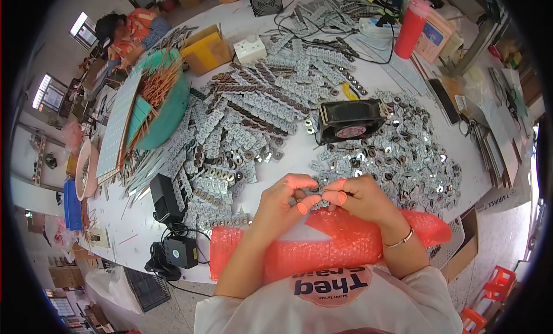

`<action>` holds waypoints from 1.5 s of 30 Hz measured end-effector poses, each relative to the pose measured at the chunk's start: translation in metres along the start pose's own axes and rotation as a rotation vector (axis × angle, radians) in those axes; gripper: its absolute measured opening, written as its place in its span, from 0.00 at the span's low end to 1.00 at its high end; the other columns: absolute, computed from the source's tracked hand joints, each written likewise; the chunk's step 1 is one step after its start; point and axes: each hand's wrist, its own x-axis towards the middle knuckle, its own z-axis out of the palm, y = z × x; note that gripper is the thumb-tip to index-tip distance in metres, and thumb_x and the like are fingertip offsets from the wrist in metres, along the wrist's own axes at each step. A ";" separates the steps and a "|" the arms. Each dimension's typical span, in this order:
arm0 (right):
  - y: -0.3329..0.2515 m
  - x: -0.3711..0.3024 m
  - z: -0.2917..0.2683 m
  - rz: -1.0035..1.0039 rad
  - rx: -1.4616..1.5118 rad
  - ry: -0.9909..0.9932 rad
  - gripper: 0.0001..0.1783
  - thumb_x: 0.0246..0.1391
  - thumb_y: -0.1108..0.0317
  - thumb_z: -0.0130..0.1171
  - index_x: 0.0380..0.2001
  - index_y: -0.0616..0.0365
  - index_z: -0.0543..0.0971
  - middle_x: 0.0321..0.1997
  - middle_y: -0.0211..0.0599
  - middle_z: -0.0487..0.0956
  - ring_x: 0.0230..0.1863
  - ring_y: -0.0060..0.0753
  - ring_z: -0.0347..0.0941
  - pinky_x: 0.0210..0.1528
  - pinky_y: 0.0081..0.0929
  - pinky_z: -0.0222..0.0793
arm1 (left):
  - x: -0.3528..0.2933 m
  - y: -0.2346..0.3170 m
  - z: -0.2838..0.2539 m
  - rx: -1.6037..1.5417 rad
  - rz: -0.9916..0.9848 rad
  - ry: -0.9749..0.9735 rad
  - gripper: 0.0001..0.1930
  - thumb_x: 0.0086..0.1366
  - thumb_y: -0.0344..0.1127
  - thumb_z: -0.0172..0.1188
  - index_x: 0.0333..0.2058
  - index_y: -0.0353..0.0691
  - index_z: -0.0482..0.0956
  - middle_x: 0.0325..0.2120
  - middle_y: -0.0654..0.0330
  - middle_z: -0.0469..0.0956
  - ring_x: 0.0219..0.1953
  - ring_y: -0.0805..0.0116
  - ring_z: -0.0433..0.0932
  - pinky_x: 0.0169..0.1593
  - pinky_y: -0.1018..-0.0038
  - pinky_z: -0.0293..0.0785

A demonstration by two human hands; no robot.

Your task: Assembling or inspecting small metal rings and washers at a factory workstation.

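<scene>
My left hand (288, 200) and my right hand (358, 198) meet over the table's near edge, orange finger cots on their fingertips. Both are closed in a pinch, the fingertips almost touching around something small and dark that I cannot make out. Below them a sheet of red bubble wrap (299, 256) lies along the table edge under my forearms. Just beyond my right hand spreads a heap of small silvery metal pieces (397, 155) with round dark centres. To the left of my hands lie strips of the same joined pieces (219, 181).
A black fan (350, 122) stands beyond my hands. Black power adapters (180, 250) with cables sit at the left edge. Farther off are a teal basin (173, 112) of copper-coloured strips, a yellow box (206, 50) and a red bottle (411, 30). Another person (135, 34) sits at far left.
</scene>
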 end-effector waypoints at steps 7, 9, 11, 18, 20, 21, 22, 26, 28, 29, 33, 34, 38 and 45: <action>0.012 0.008 0.004 -0.102 -0.077 0.132 0.09 0.57 0.66 0.54 0.31 0.62 0.75 0.19 0.32 0.74 0.20 0.22 0.70 0.25 0.20 0.66 | 0.008 0.005 -0.006 0.108 -0.045 -0.034 0.08 0.59 0.30 0.61 0.36 0.35 0.75 0.25 0.64 0.77 0.23 0.80 0.73 0.28 0.82 0.70; 0.008 0.012 0.003 -0.150 -0.108 0.106 0.09 0.57 0.67 0.53 0.32 0.62 0.75 0.19 0.34 0.73 0.20 0.24 0.70 0.25 0.22 0.66 | 0.007 0.002 -0.008 0.044 -0.124 -0.073 0.08 0.60 0.32 0.61 0.33 0.35 0.75 0.19 0.67 0.74 0.20 0.81 0.71 0.24 0.83 0.67; 0.008 0.011 0.003 -0.240 -0.194 0.075 0.09 0.58 0.67 0.51 0.31 0.63 0.74 0.20 0.39 0.72 0.20 0.32 0.70 0.26 0.26 0.66 | 0.007 0.002 -0.009 0.028 -0.149 -0.085 0.07 0.60 0.33 0.61 0.33 0.35 0.75 0.19 0.67 0.74 0.19 0.82 0.70 0.24 0.83 0.66; 0.011 0.001 0.005 -0.049 0.222 -0.082 0.12 0.62 0.62 0.49 0.33 0.61 0.72 0.16 0.26 0.66 0.15 0.17 0.60 0.17 0.18 0.53 | 0.004 0.001 -0.011 -0.570 -0.361 -0.199 0.07 0.60 0.32 0.61 0.33 0.36 0.75 0.21 0.64 0.75 0.19 0.79 0.71 0.22 0.83 0.64; 0.010 -0.001 0.005 0.211 0.697 -0.153 0.12 0.62 0.60 0.48 0.33 0.59 0.71 0.16 0.20 0.62 0.13 0.11 0.52 0.15 0.14 0.46 | 0.003 0.004 -0.009 -0.610 -0.376 -0.212 0.07 0.60 0.32 0.61 0.34 0.36 0.75 0.22 0.63 0.75 0.19 0.78 0.71 0.21 0.82 0.64; 0.008 -0.003 0.006 0.214 0.699 -0.153 0.12 0.62 0.60 0.48 0.33 0.59 0.71 0.16 0.20 0.62 0.13 0.11 0.52 0.15 0.14 0.46 | 0.002 0.005 -0.008 -0.665 -0.330 -0.207 0.06 0.60 0.31 0.60 0.34 0.35 0.75 0.22 0.63 0.75 0.20 0.77 0.72 0.23 0.81 0.65; 0.007 -0.004 0.006 0.254 0.834 -0.142 0.12 0.62 0.60 0.48 0.33 0.58 0.70 0.15 0.20 0.61 0.13 0.12 0.51 0.15 0.14 0.46 | 0.001 0.005 -0.007 -0.720 -0.283 -0.201 0.05 0.61 0.30 0.60 0.34 0.35 0.75 0.23 0.63 0.76 0.21 0.77 0.73 0.24 0.81 0.66; 0.003 -0.001 0.007 0.155 0.457 0.119 0.10 0.62 0.64 0.48 0.31 0.59 0.71 0.17 0.23 0.64 0.15 0.14 0.55 0.16 0.16 0.50 | 0.003 0.008 0.008 -0.494 -0.127 -0.011 0.05 0.59 0.29 0.60 0.33 0.35 0.76 0.25 0.61 0.78 0.25 0.77 0.75 0.26 0.80 0.69; 0.013 0.003 0.008 -0.046 0.193 0.177 0.10 0.62 0.65 0.48 0.31 0.60 0.71 0.18 0.24 0.66 0.16 0.15 0.57 0.17 0.17 0.52 | 0.007 0.008 0.009 0.064 0.176 0.107 0.06 0.56 0.26 0.62 0.33 0.34 0.76 0.28 0.59 0.79 0.28 0.75 0.77 0.29 0.79 0.71; 0.015 0.004 0.009 -0.255 -0.074 0.227 0.11 0.62 0.65 0.47 0.30 0.61 0.72 0.19 0.26 0.67 0.18 0.16 0.58 0.19 0.18 0.55 | 0.008 0.007 0.007 0.063 0.175 0.108 0.06 0.56 0.26 0.62 0.33 0.34 0.76 0.28 0.59 0.79 0.28 0.75 0.77 0.29 0.79 0.71; 0.013 0.004 0.015 -0.308 -0.209 0.292 0.10 0.60 0.67 0.49 0.27 0.62 0.71 0.20 0.30 0.68 0.19 0.20 0.60 0.21 0.19 0.59 | 0.010 0.001 0.002 0.443 0.381 0.096 0.10 0.50 0.25 0.65 0.33 0.38 0.77 0.29 0.59 0.81 0.29 0.69 0.79 0.30 0.76 0.68; 0.014 0.004 0.016 -0.310 -0.215 0.299 0.10 0.60 0.67 0.50 0.28 0.63 0.71 0.20 0.32 0.68 0.19 0.22 0.61 0.22 0.20 0.59 | 0.011 0.001 0.002 0.512 0.406 0.104 0.11 0.49 0.25 0.65 0.33 0.39 0.78 0.29 0.60 0.81 0.28 0.67 0.79 0.30 0.75 0.67; 0.011 0.002 0.015 -0.256 -0.127 0.322 0.11 0.59 0.66 0.51 0.28 0.63 0.71 0.21 0.36 0.69 0.19 0.27 0.63 0.22 0.22 0.61 | 0.011 0.000 0.004 0.498 0.426 0.142 0.11 0.48 0.26 0.66 0.33 0.41 0.78 0.28 0.61 0.81 0.28 0.67 0.79 0.30 0.75 0.66; 0.011 0.002 0.015 -0.277 -0.229 0.279 0.11 0.59 0.66 0.50 0.27 0.64 0.71 0.20 0.34 0.69 0.20 0.22 0.62 0.23 0.20 0.61 | 0.008 -0.002 0.010 0.510 0.397 0.166 0.10 0.49 0.25 0.65 0.33 0.40 0.77 0.29 0.61 0.80 0.26 0.67 0.78 0.30 0.76 0.66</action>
